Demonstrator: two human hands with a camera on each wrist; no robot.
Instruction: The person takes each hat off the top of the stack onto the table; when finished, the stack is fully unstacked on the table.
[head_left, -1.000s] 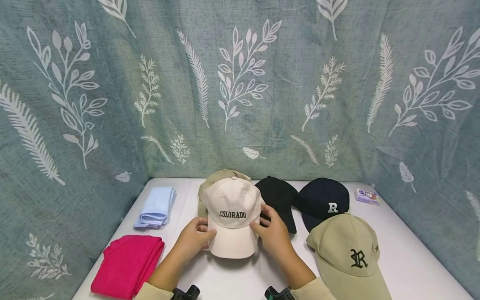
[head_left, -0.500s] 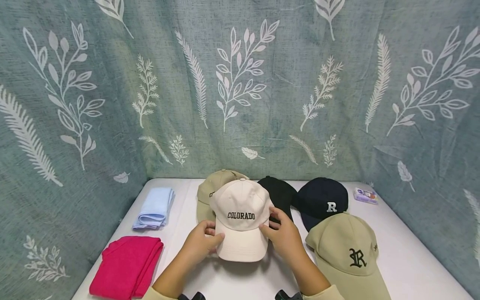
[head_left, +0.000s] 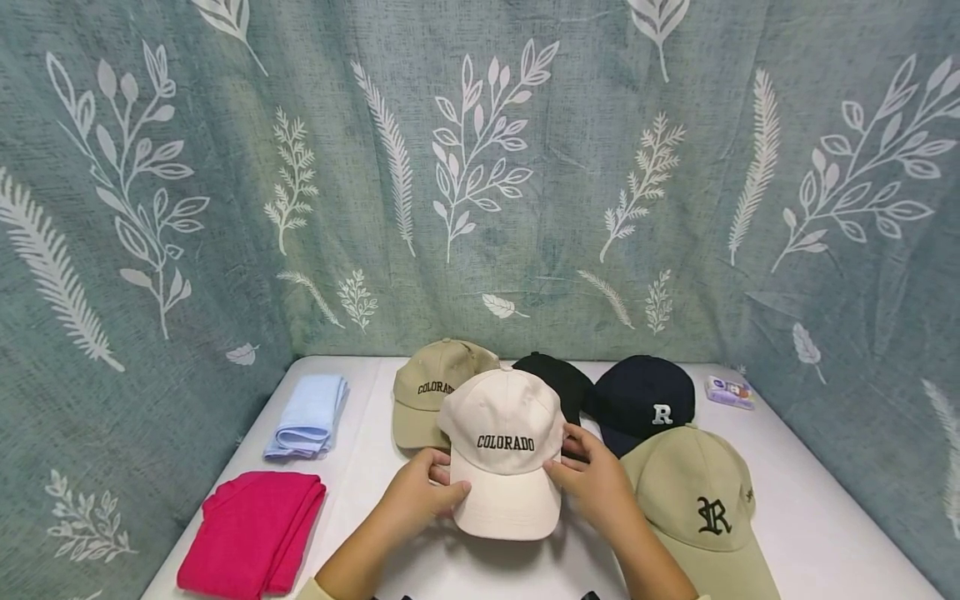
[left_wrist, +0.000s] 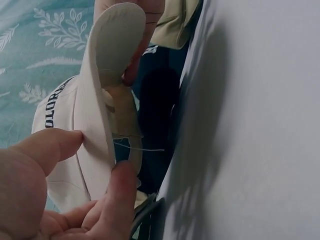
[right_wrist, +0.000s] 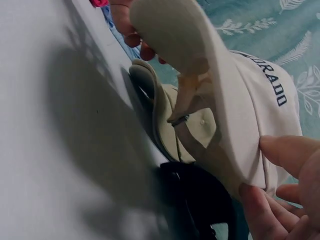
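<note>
A cream cap (head_left: 504,433) lettered COLORADO is held upright above the table between both hands, brim toward the person. My left hand (head_left: 422,493) pinches its left side, thumb on the brim's edge. On the opposite side my right hand (head_left: 596,479) grips it the same way. The left wrist view has the left hand (left_wrist: 65,185) with thumb and fingers on either side of the cap (left_wrist: 92,130). In the right wrist view the right hand (right_wrist: 285,185) pinches the cap's edge (right_wrist: 240,115), and the cap's hollow underside shows.
Behind the cream cap lie a khaki COLORADO cap (head_left: 420,392) and a black cap (head_left: 558,377). A navy R cap (head_left: 645,396), a khaki R cap (head_left: 693,492) and a small packet (head_left: 729,392) are at right. Blue (head_left: 311,412) and red (head_left: 251,533) folded cloths lie left.
Both hands have carried the cream cap to the right and slightly toward the person. More of the khaki COLORADO cap behind it shows, and the black cap is more covered.
</note>
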